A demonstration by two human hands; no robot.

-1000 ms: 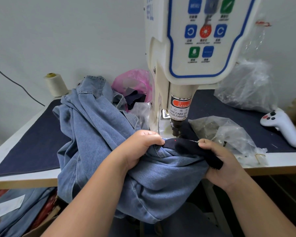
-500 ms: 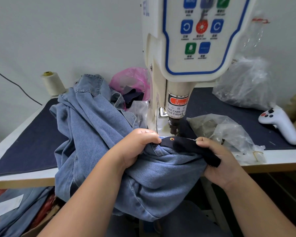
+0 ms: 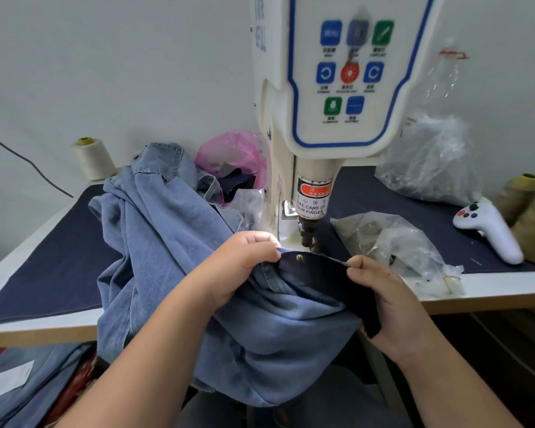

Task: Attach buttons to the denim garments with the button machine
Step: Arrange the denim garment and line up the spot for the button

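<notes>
Denim [image 3: 179,236], soft, creased, light blue, heaped on table [image 3: 44,322]. Left hand [image 3: 244,267] pinches its dark hem [image 3: 318,267]; right hand [image 3: 393,307] clamps the other end. One round brass button [image 3: 299,257] between the fingertips, just before machine [image 3: 337,97] punch.

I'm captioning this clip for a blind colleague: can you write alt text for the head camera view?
Two hands hold a blue denim garment at a button machine; the left hand and right hand pinch a dark strip carrying a brass button just in front of the machine's head. A navy-covered table holds plastic bags and thread cones.
</notes>
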